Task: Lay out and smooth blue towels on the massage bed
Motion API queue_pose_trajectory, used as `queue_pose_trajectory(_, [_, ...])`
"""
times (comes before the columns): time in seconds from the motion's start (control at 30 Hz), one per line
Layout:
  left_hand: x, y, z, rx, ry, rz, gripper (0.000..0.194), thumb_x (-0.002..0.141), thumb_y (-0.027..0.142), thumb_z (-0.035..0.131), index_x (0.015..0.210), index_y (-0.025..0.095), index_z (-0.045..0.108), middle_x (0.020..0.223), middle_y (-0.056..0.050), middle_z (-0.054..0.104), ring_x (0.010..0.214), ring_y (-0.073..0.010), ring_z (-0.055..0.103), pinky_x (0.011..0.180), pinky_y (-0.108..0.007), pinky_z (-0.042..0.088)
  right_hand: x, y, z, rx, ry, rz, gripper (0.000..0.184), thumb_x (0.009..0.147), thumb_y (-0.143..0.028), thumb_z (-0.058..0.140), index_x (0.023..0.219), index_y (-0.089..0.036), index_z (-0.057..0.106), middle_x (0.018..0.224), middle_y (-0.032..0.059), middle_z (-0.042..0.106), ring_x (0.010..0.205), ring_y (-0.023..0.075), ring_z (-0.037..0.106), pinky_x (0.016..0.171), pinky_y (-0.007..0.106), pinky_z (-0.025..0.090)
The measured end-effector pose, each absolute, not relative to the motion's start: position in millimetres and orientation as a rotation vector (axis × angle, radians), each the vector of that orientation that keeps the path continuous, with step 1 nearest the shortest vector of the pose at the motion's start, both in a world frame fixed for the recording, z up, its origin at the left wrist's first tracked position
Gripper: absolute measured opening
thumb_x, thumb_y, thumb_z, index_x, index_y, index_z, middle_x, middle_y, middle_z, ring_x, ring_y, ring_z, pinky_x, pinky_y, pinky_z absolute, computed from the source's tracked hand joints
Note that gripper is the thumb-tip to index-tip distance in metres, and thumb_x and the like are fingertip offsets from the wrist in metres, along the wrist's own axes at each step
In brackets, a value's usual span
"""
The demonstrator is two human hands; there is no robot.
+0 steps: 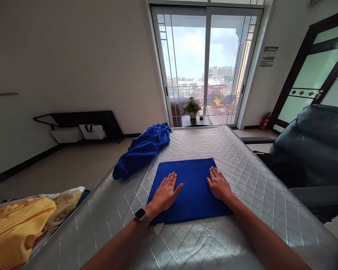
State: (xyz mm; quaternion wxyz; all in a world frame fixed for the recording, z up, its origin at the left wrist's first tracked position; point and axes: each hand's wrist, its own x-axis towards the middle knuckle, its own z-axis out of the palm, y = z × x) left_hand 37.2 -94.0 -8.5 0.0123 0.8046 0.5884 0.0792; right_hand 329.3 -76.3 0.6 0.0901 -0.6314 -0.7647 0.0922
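Observation:
A blue cloth point(190, 195), folded into a flat rectangle, lies on the silver quilted table cover point(250, 183). My left hand point(165, 193) rests flat on its left part, fingers stretched out and thumb apart. On the right edge of the cloth lies my right hand point(219, 183), also flat with its fingers extended. A small white tag point(158, 228) sticks out below the cloth's near left corner. Farther off to the left, a crumpled blue cloth point(146, 148) lies in a heap along the edge of the cover.
Yellow fabric point(20, 228) is piled low at the left. A black armchair point(317, 150) stands close on the right. Beyond the far edge, a potted plant point(192, 107) sits on a small dark table before sliding glass doors. A white bag point(93, 132) is by the left wall.

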Motion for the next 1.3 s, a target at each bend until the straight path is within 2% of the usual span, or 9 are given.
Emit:
queue_pose_trajectory(0.27, [-16,-95,-26,2.439,1.981,0.393,0.082,0.102,0.068,0.021,0.16,0.012,0.032,0.167,-0.015,0.03,0.155,-0.0291,0.028,0.128,-0.048,0.025,331,-73,-5,-1.887,-2.305,0.234,0.071,0.105,-0.045,0.017,0.163,-0.004,0.022,0.171,0.0113,0.015,0.159,0.0202,0.011,0.128,0.037,0.008])
queue_pose_trajectory(0.5, [-11,-95,-25,2.369,1.993,0.364,0.092,0.099,0.073,0.015,0.159,0.005,0.031,0.168,-0.018,0.027,0.157,-0.0281,0.023,0.129,-0.046,0.022,333,-72,-6,-1.917,-2.31,0.257,0.071,0.106,-0.046,0.017,0.164,-0.005,0.02,0.171,0.0097,0.013,0.159,0.0189,0.009,0.128,0.036,0.008])
queue_pose_trajectory(0.9, [-8,-96,-24,2.365,2.0,0.4,0.095,0.098,0.075,0.013,0.159,0.004,0.033,0.167,-0.019,0.028,0.156,-0.0294,0.026,0.128,-0.047,0.023,334,-83,4,-1.957,-2.345,0.262,0.071,0.106,-0.046,0.018,0.163,-0.006,0.022,0.171,0.0119,0.015,0.159,0.0215,0.01,0.128,0.041,0.01])
queue_pose_trajectory(1.1, [-9,-96,-26,2.402,1.999,0.416,0.097,0.098,0.075,0.012,0.158,0.002,0.033,0.167,-0.019,0.029,0.156,-0.0288,0.026,0.129,-0.047,0.022,336,-115,4,-1.919,-2.4,0.335,0.075,0.106,-0.054,0.013,0.164,-0.006,0.02,0.171,0.0095,0.012,0.159,0.0203,0.009,0.129,0.039,0.009])
queue_pose_trajectory(1.3, [-10,-95,-25,2.396,1.992,0.403,0.095,0.098,0.074,0.013,0.158,0.002,0.034,0.166,-0.019,0.03,0.156,-0.0286,0.026,0.128,-0.047,0.023,337,-126,-5,-1.884,-2.322,0.305,0.073,0.107,-0.054,0.015,0.164,-0.008,0.019,0.171,0.0069,0.012,0.159,0.0194,0.008,0.129,0.038,0.007])
